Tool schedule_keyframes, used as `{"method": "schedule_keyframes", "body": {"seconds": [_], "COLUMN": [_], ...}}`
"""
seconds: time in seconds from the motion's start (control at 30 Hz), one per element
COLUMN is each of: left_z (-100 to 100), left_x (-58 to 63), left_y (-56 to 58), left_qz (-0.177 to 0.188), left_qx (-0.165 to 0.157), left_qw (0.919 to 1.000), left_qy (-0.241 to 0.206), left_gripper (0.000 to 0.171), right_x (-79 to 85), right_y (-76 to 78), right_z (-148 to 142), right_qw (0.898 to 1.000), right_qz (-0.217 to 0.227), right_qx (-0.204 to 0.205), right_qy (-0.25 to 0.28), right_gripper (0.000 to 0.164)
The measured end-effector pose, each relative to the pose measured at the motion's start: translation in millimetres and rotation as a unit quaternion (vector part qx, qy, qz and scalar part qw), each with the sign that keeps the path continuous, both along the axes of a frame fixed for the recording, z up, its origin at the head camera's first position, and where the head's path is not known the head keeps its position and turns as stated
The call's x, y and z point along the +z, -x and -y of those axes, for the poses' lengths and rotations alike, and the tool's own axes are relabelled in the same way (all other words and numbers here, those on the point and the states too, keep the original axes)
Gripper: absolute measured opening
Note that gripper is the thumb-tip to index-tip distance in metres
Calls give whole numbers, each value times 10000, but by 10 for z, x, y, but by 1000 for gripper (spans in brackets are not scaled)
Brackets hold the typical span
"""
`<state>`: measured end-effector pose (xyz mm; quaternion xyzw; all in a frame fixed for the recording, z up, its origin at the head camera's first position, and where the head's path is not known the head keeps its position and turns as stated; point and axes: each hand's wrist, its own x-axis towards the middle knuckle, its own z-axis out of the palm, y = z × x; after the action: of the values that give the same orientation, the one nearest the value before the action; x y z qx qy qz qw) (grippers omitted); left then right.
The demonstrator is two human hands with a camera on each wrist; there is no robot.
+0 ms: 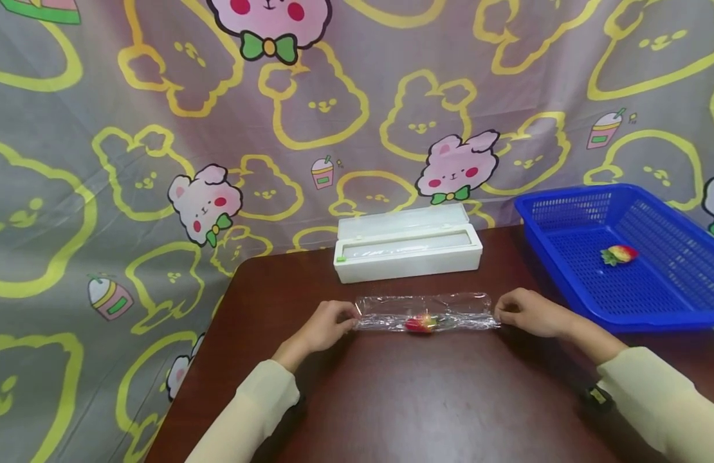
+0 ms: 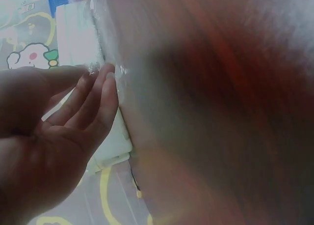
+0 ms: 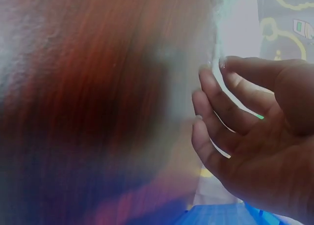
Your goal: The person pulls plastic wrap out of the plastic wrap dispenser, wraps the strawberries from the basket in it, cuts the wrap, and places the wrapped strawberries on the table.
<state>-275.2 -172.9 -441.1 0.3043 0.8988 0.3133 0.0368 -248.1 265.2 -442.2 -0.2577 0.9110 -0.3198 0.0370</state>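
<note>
A red and yellow strawberry (image 1: 421,323) with a green top lies under or within a strip of clear plastic wrap (image 1: 386,303) on the table. My left hand (image 1: 329,325) pinches the left end of the wrap between thumb and fingers. At the other end, my right hand (image 1: 529,313) pinches the wrap's right side. Both wrist views show the fingertips at the film, the left hand (image 2: 73,107) and the right hand (image 3: 245,117) each with the lower fingers loosely bent. The film looks gathered along its near edge.
Behind the wrap stands a long white wrap dispenser box (image 1: 411,263) with its lid (image 1: 400,222) raised. A blue plastic basket (image 1: 571,292) at the right holds another strawberry (image 1: 620,254). The brown table (image 1: 438,399) meets a patterned cloth (image 1: 357,141) at the back.
</note>
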Motion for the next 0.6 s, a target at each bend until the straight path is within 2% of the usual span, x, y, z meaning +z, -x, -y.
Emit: {"method": "schedule_keyframes", "body": {"seconds": [0.13,0.23,0.4,0.6], "left_z": [-20,-53,-130,-178], "left_x": [-43,-88,-106,-137], "left_y": [-4,18,61,121], "left_qz": [266,228,2,-245], "left_qx": [-4,104,355,491], "left_qw": [9992,9993,9994,9974], "left_qy": [-302,-281,39,476], "left_gripper": [12,13,10,7], "right_x": [5,-14,-29,-63], "right_y": [-25,-19,-2,28], "right_z": [-23,-8,41,76], "right_qw": [9983,9969,9975,9988], "right_qz": [569,771,682,272], "right_qx": [0,-60,-194,-288], "right_qy": [156,123,-41,-290], "right_gripper": [14,16,19,18]}}
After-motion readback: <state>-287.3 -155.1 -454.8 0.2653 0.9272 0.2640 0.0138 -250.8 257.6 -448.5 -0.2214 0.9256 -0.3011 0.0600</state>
